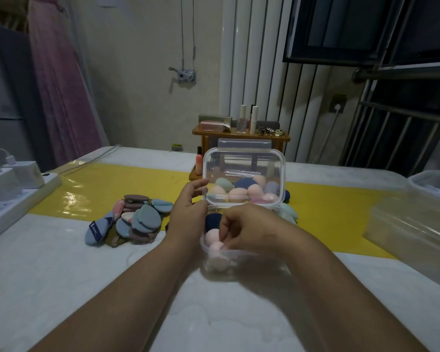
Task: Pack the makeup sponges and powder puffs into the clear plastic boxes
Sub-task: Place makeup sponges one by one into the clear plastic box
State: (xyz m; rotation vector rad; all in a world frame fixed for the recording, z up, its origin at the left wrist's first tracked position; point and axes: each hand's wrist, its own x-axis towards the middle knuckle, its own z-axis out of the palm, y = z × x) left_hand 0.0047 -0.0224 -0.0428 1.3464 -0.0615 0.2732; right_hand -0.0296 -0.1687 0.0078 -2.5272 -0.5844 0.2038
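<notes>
A small clear plastic box (249,262) stands open in front of me with its lid (244,163) tipped upright. Inside lie pink sponges (217,261) and a navy sponge (212,221). My left hand (188,212) holds the lid's left edge between thumb and fingers. My right hand (241,229) reaches into the box, its curled fingers on a pink sponge (215,246). Several loose sponges (239,193) in pink, green, navy and lilac show through the lid, lying behind it. A pile of flat powder puffs (137,219) sits to the left of the box.
A power strip with chargers (10,196) lies at the table's left edge. Larger clear containers (417,224) stand at the right. A wooden shelf (239,134) with cosmetics is behind the box. A yellow mat (99,191) runs across the table.
</notes>
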